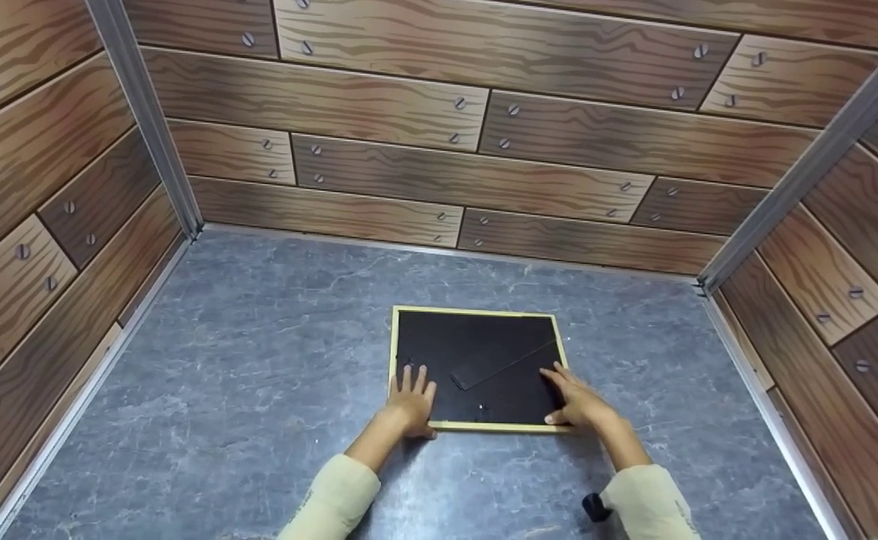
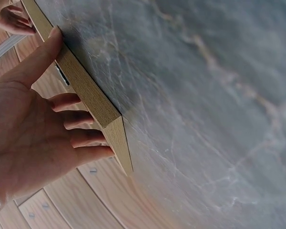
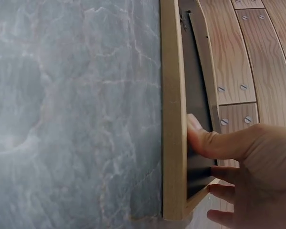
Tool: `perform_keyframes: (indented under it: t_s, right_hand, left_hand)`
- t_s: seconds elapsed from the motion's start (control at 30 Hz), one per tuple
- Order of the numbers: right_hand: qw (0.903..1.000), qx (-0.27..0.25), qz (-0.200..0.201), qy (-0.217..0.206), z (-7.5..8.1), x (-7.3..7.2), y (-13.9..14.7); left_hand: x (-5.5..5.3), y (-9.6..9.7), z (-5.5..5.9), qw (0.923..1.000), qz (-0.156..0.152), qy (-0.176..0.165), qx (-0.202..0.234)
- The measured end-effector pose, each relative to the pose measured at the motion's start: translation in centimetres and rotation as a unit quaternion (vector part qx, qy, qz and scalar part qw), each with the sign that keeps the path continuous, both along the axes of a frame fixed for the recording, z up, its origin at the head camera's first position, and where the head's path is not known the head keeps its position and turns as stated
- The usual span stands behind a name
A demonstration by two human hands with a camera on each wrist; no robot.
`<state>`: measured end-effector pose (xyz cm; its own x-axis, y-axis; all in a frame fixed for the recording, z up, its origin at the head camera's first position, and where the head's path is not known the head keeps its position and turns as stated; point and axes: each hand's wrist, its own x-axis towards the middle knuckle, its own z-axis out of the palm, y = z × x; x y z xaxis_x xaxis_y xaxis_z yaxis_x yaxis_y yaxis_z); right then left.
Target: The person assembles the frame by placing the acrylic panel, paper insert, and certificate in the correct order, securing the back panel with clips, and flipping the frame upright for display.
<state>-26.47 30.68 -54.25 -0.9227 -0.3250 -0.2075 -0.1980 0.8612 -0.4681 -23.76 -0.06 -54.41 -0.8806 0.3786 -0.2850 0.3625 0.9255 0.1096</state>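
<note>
A picture frame with a pale wood edge lies on the table, its black back and easel leg facing up. My left hand rests on its near left corner with spread, mostly straight fingers on the back. In the left wrist view, that hand's thumb touches the frame's side edge. At the near right corner, my right hand touches the right edge, its fingers loosely bent. The right wrist view shows the right thumb against the inner side of the wooden edge.
The grey marbled tabletop extends around the frame. Wood-patterned panels stand at the back and both sides, joined by metal corner posts. A small black object is beside the right sleeve.
</note>
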Motion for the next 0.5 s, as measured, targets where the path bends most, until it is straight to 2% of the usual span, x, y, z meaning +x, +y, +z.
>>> perform_keyframes:
  t_s: [0.23, 0.33, 0.5]
  right_hand:
    - [0.9987, -0.004, 0.045, -0.024, 0.01, 0.06, 0.56]
    - [0.998, -0.013, 0.054, -0.03, -0.09, 0.23, 0.47]
    - [0.9983, -0.007, 0.055, -0.019, 0.09, 0.91, 0.58]
  left_hand:
    - [0.0, -0.12, -0.07, 1.0, -0.003, -0.007, -0.003]
    - [0.03, -0.42, -0.23, 0.9999, -0.003, -0.011, 0.0]
    - [-0.25, -0.85, 0.12, 0.9994, -0.004, -0.019, 0.03]
